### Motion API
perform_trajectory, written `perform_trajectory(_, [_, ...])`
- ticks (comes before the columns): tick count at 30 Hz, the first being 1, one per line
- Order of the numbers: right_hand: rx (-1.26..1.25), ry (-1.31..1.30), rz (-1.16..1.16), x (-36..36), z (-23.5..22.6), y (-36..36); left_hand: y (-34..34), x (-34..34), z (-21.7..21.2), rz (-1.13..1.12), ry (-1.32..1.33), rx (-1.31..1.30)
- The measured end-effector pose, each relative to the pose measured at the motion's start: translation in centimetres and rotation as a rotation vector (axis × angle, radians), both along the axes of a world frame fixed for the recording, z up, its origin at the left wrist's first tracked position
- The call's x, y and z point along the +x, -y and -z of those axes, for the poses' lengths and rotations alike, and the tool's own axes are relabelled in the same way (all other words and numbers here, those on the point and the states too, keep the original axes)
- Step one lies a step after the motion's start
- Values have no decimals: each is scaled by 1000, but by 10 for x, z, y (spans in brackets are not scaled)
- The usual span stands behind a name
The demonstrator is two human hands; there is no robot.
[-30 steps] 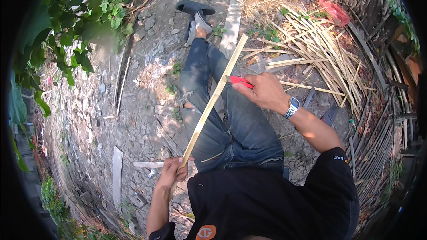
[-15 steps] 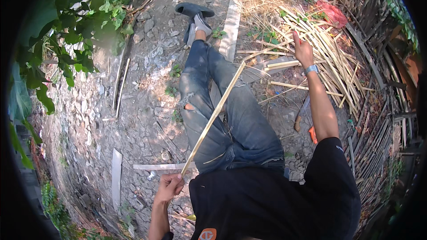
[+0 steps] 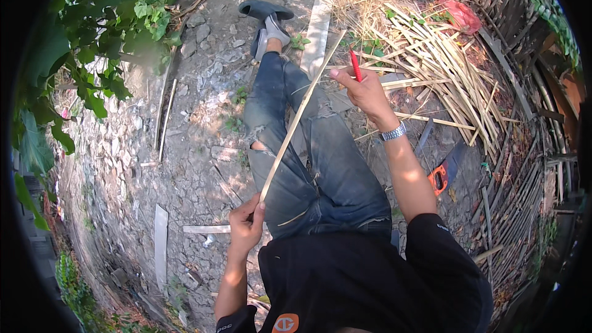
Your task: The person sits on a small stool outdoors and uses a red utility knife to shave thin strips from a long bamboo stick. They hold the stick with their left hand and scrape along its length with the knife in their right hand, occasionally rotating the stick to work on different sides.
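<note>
A long, pale bamboo strip [image 3: 288, 139] slants up and away across my legs. Its near end is pinched between the thumb and fingers of my left hand [image 3: 248, 225]. My right hand [image 3: 369, 95], with a metal-banded watch [image 3: 393, 131] at the wrist, is closed around a slim red pen-like tool [image 3: 356, 65]. The tool's tapered end points away from me, and its lower part is hidden in the fingers. A gap separates the right hand from the strip's far end, just to its left.
Many split bamboo strips [image 3: 456, 74] lie piled at the far right, near a red plastic bag [image 3: 461, 13]. An orange-handled handsaw [image 3: 440, 177] rests right of my forearm. A long board [image 3: 319, 21] lies beyond my legs. Stony ground [image 3: 117, 166] and leafy branches [image 3: 92, 43] are at left.
My right hand has moved left and nearer, from the bamboo pile toward the strip, carrying the red tool. My left hand has risen slightly, and the strip has shifted with it.
</note>
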State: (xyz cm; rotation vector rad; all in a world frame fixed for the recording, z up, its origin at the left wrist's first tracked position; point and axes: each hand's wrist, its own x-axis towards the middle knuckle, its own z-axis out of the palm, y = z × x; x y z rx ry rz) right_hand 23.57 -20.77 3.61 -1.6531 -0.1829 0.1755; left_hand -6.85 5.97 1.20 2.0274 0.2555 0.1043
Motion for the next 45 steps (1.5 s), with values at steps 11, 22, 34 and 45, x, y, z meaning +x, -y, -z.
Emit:
perform_trajectory(11, [-158, 149, -25, -8, -2, -15, 12, 4, -2, -4, 206, 301])
perform_trajectory(22, [-13, 93, -368, -33, -1, 6, 14, 22, 4, -47, 276, 304])
perform_trajectory(34, [49, 99, -455, -77, -17, -27, 36, 158, -46, -429, 685, -472])
perform_trajectory(45, [-267, 352, -113, -89, 3, -7, 69, 155, -32, -32, 381, -597])
